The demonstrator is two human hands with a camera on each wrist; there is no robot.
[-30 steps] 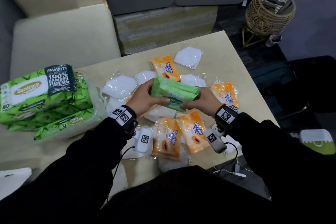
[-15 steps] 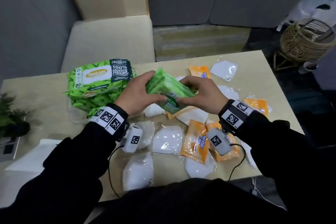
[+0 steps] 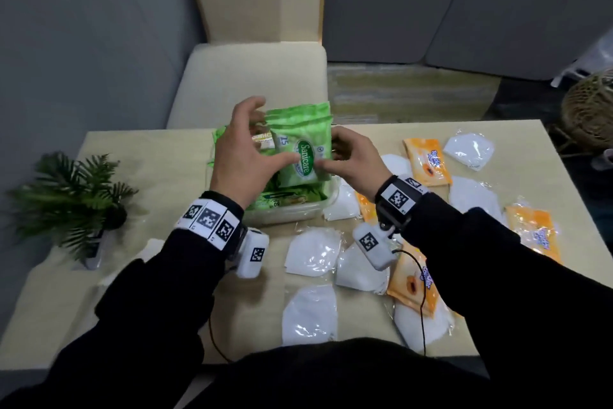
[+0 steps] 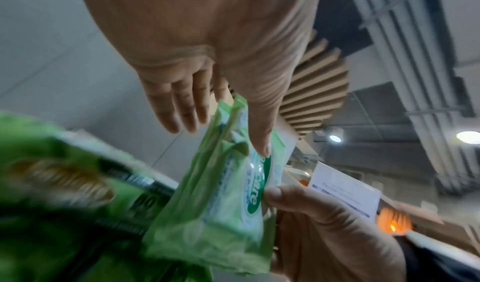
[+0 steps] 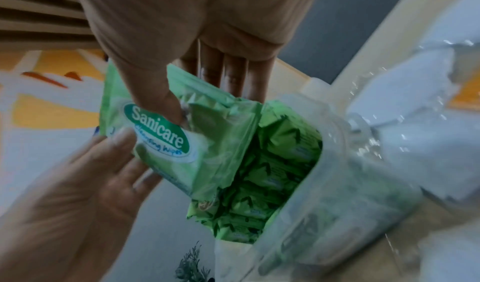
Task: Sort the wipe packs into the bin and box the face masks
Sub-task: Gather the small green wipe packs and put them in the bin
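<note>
I hold a small stack of green Sanicare wipe packs [image 3: 303,146] upright, label toward me, just above a clear plastic bin [image 3: 298,214]. The bin holds bigger green wipe packs [image 5: 272,173]. My right hand [image 3: 351,159] pinches the stack's right edge, thumb on the label [image 5: 161,100]. My left hand [image 3: 245,150] has its thumb [image 4: 263,143] on the front and fingers spread behind the left edge. Orange wipe packs [image 3: 428,161] and white face masks in clear wrappers [image 3: 311,256] lie scattered on the table to the right and in front.
A small potted plant [image 3: 73,199] stands at the table's left side, with a white flat thing [image 3: 146,252] beside it near the front edge. A beige chair [image 3: 252,83] is behind the table. A wicker basket [image 3: 590,110] sits on the floor at far right.
Both hands carried the green stack left from over the masks to above the bin and turned it upright. My left fingers have spread off it.
</note>
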